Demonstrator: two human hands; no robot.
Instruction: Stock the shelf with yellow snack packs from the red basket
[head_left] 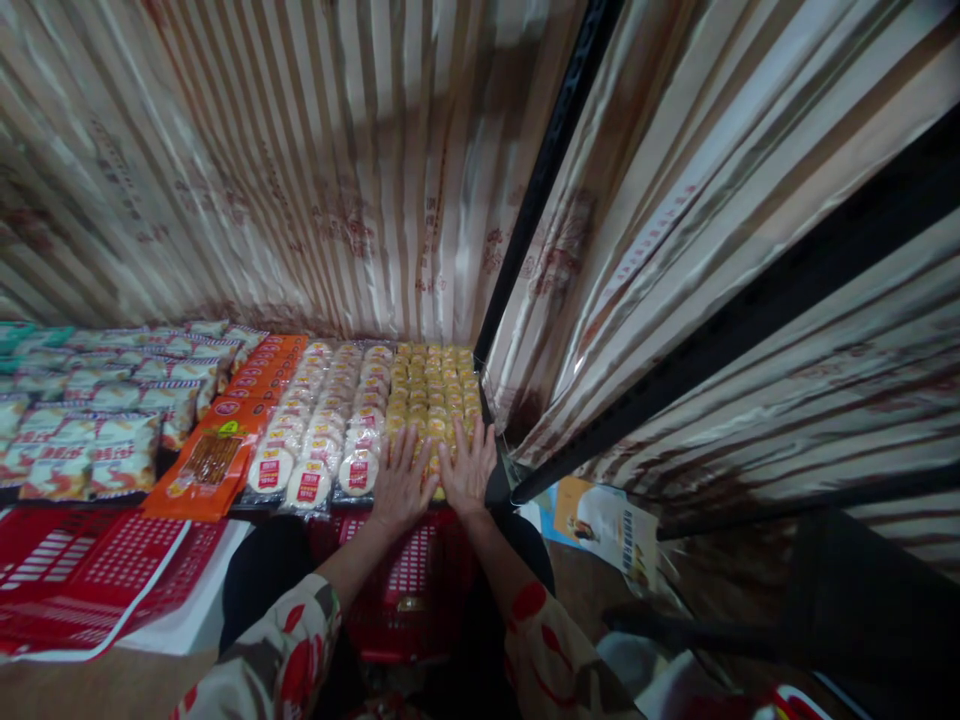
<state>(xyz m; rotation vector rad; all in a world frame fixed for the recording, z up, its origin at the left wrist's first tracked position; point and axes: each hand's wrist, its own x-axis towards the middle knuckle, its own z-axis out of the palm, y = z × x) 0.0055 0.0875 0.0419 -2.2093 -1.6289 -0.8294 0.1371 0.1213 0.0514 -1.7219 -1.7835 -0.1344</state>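
Observation:
Rows of small gold-wrapped snacks point(431, 385) fill the right end of a low shelf. My left hand point(403, 480) lies flat with fingers stretched over the near left part of these rows. My right hand point(466, 465) rests on their near right part, fingers spread. Both hands hold nothing, and they cover the snacks beneath them. Just left of my left hand, round white wrapped crackers point(358, 470) overlap in three rows. Beyond those lie orange snack packets point(217, 455), one with brown sticks showing through its window.
White and blue snack bags point(124, 455) stand farther left on the shelf. A red basket point(82, 570) with a white handle sits below, and another red basket point(412, 580) is between my knees. Black metal posts point(544, 190) and striped plastic curtains point(360, 150) border the shelf.

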